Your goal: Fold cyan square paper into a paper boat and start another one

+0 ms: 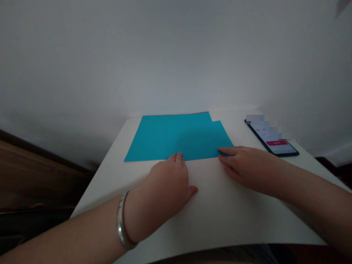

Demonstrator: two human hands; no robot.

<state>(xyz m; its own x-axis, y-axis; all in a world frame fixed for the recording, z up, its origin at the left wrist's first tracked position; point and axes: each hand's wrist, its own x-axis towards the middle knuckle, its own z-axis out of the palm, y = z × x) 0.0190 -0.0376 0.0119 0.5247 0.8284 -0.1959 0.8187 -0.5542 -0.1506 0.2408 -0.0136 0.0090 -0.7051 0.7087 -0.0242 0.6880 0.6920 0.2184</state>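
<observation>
Two blue sheets of paper, or one folded sheet, form a flat blue shape [165, 135] with a stepped outline at its far right. A thin red line shows along the far edge. My left hand [167, 187] wears a silver bangle [121, 222] and rests palm down, its fingertips at the near edge of the paper and the thumb spread out to the right. At the near right corner, my right hand [242, 163] touches the paper with two outstretched fingertips. Part of that corner is hidden by the hand.
A phone [283, 148] with a lit screen lies on the white table [209, 220], right of the paper. A pale wall [176, 55] rises behind the table. To the left stands a brown wooden surface [35, 179].
</observation>
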